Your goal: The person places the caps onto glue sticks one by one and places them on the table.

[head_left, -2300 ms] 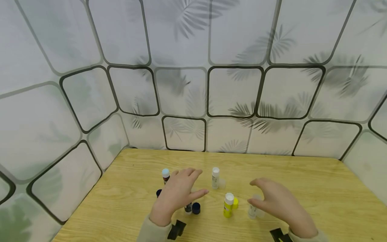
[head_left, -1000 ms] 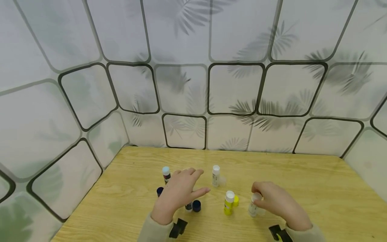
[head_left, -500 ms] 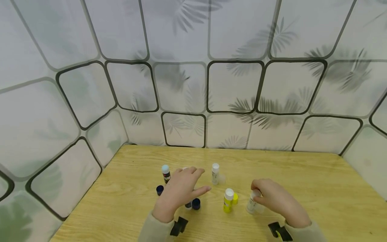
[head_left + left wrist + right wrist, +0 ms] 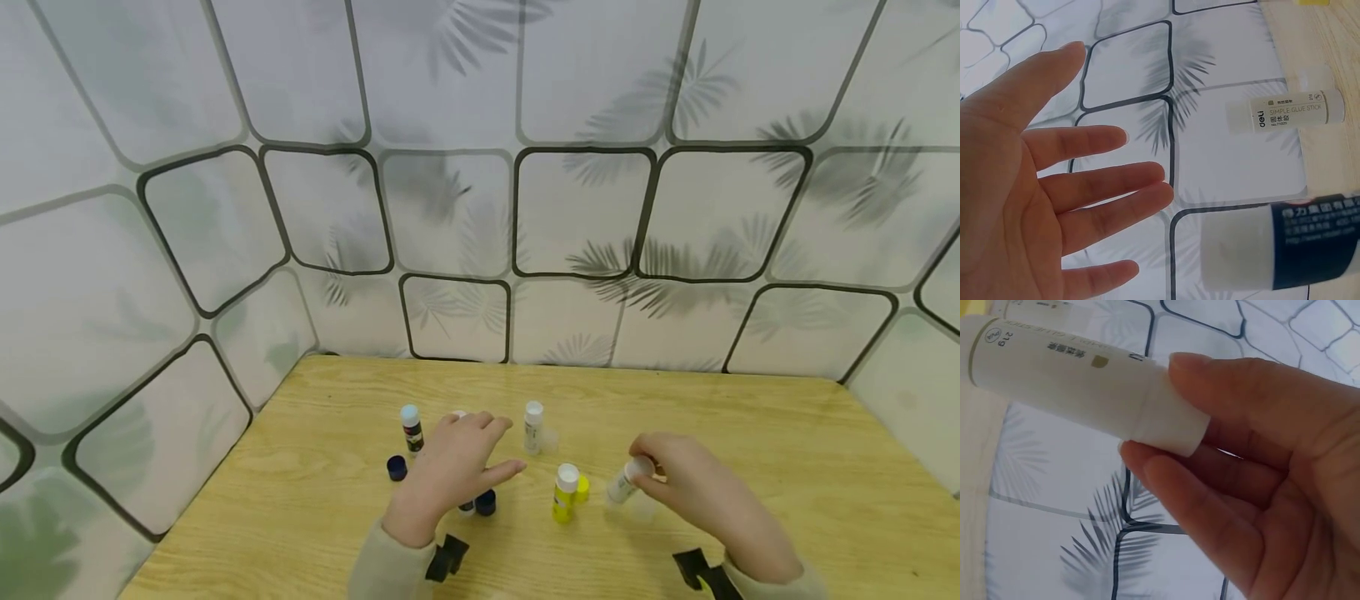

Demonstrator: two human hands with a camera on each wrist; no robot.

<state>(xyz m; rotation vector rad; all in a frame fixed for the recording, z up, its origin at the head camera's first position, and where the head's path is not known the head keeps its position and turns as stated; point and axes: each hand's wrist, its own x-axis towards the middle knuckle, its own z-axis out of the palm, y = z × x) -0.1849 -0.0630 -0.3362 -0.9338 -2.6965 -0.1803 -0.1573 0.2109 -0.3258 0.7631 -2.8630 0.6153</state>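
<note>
In the head view my right hand (image 4: 693, 483) pinches a white glue stick (image 4: 621, 486) by its top end, and the stick leans over. The right wrist view shows thumb and fingertips around the end of this glue stick (image 4: 1066, 381), its printed label facing the camera. My left hand (image 4: 450, 475) is spread with straight fingers over the glue sticks on the left, partly hiding them. Beyond its fingers, the left wrist view has a navy-labelled glue stick (image 4: 1316, 244) and a white glue stick (image 4: 1291, 112), both standing apart from the hand.
On the wooden table (image 4: 360, 387) stand a yellow glue stick (image 4: 564, 497) with a yellow cap (image 4: 582, 487) beside it and a dark-labelled one with a light-blue top (image 4: 412, 429). Navy caps (image 4: 397, 468) lie around the left hand. A patterned curtain (image 4: 457, 217) closes off the back.
My right hand, open near the white glue stick at first, has closed its fingers on the top; the stick has gone from upright to leaning. My left hand has stayed nearly still.
</note>
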